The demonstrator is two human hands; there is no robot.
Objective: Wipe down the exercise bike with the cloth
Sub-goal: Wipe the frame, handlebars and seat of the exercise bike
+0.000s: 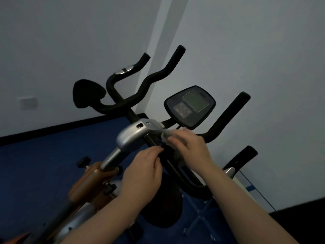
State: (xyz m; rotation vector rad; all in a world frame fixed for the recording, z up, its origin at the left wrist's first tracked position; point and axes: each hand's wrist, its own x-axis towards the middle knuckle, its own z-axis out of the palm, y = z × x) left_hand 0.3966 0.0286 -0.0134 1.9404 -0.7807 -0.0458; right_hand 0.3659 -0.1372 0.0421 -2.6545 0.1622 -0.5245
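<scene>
The exercise bike fills the middle of the head view, with a silver stem cover (133, 136), black handlebars (146, 85) and a dark console (190, 106). A pale grey cloth (166, 135) is bunched against the handlebar bar just below the console. My right hand (190, 150) grips the cloth and presses it onto the bar. My left hand (144, 173) sits just left of it, its fingertips pinching the black bar or a dark strap beside the cloth. Most of the cloth is hidden under my right hand.
The bike's orange-brown frame (91, 180) with black adjustment knobs (83, 162) runs down to the lower left. Blue floor (44, 164) lies beneath. Grey walls meet in a corner behind the handlebars. A white object (241, 184) stands by the right wall.
</scene>
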